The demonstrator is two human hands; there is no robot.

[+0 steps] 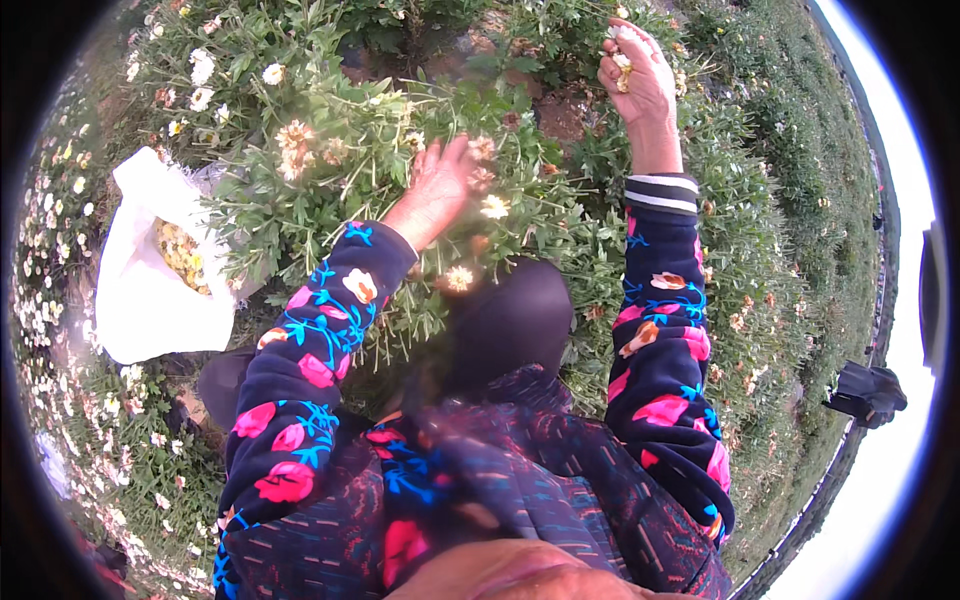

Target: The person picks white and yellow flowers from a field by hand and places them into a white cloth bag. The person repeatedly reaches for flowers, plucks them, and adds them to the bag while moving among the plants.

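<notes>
My right hand (641, 75) is raised at the upper right, its fingers curled around several picked white flower heads (622, 67) with yellowish parts. Green plants stand behind it. My left hand (441, 180) reaches into the leafy flower plants (360, 142), back of the hand up and fingers among the stems. Its palm side is hidden, so whether it grips a stem does not show. Withered brownish blooms (481, 161) hang right beside it, and a pale open flower (494, 207) is just below to the right.
A white woven sack (161, 315) stands at the left, its mouth showing many picked flower heads (180, 255). My bent knee (517, 315) presses against the plants. Rows of flowering plants (750, 225) stretch to the right. A person in dark clothing (866, 394) is far off at the right.
</notes>
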